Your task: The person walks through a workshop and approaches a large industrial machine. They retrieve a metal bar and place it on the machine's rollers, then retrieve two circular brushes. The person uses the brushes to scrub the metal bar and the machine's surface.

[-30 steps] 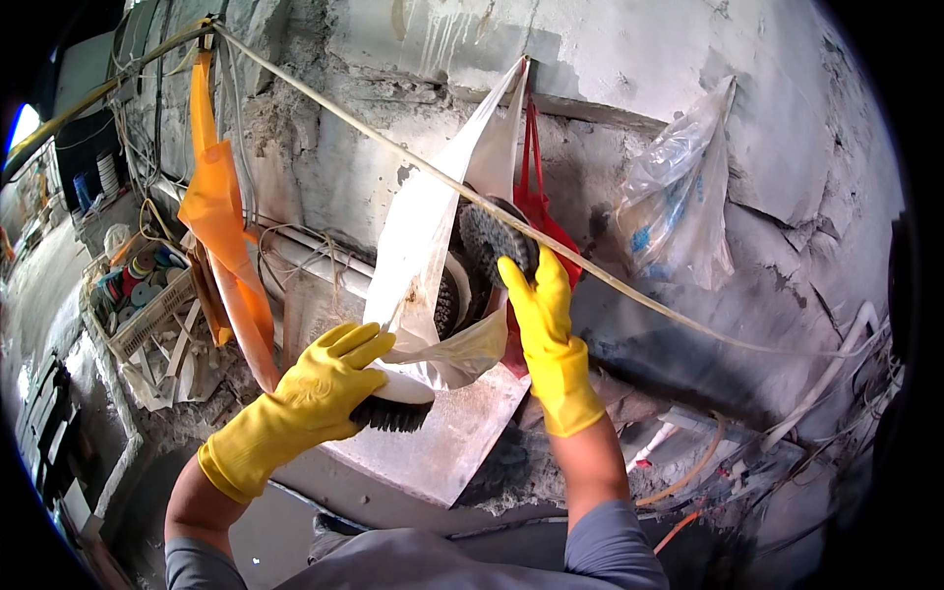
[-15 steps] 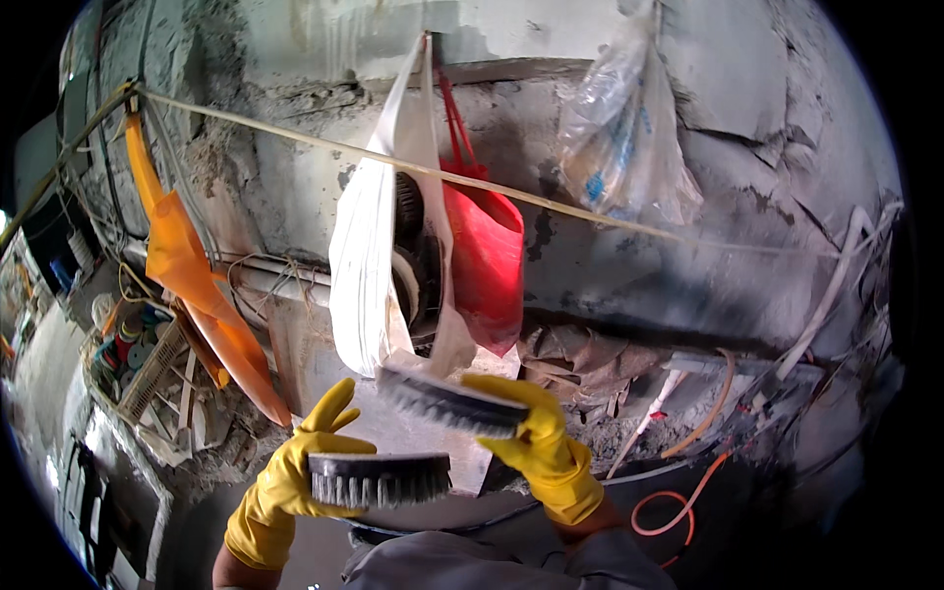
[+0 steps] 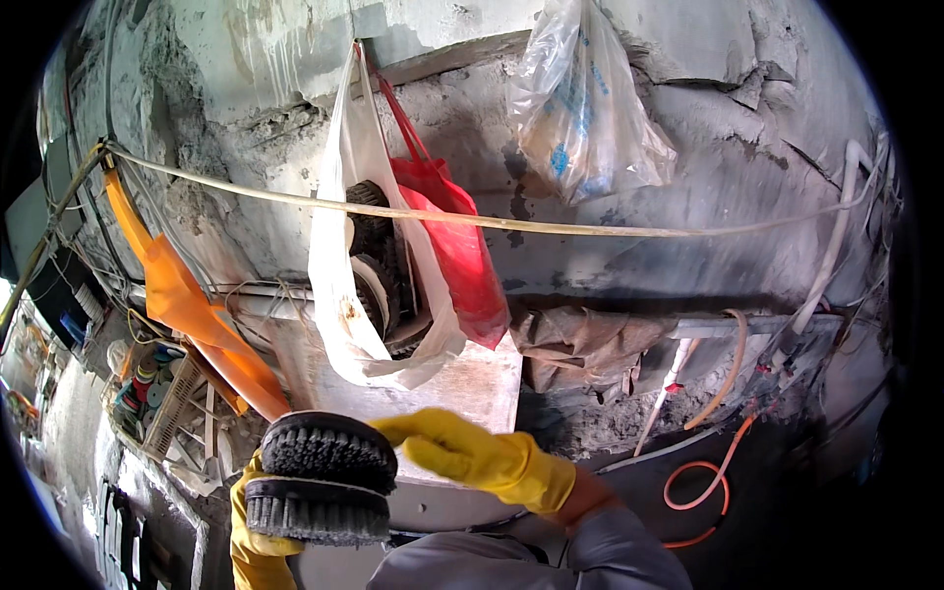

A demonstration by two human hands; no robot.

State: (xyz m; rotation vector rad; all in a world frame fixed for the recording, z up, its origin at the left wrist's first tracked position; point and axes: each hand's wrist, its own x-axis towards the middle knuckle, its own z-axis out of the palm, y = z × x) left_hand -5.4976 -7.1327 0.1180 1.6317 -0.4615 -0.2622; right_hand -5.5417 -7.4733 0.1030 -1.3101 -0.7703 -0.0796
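Brushes (image 3: 320, 508) — 2, stacked — are out of the white bag (image 3: 332, 285) and in the left hand (image 3: 267, 547), fingers curled around the lower one. The right hand (image 3: 477, 462) extends its fingers to the upper one's edge — grip unclear. Other bristled discs (image 3: 374, 234) sit bagged.

Counting two held brushes (image 3: 317, 511) and two yellow gloves (image 3: 482, 462). Also three hanging bags: one white bag (image 3: 329, 265), one red bag (image 3: 470, 280), one clear plastic bag (image 3: 590, 118). At least two bagged brushes (image 3: 372, 234), too overlapped to tally exactly. One orange sheet (image 3: 177, 285), one pale cord (image 3: 590, 230), one orange hose (image 3: 729, 492), one beige crate (image 3: 175, 413). Several small discs (image 3: 147, 379), too jumbled to number.
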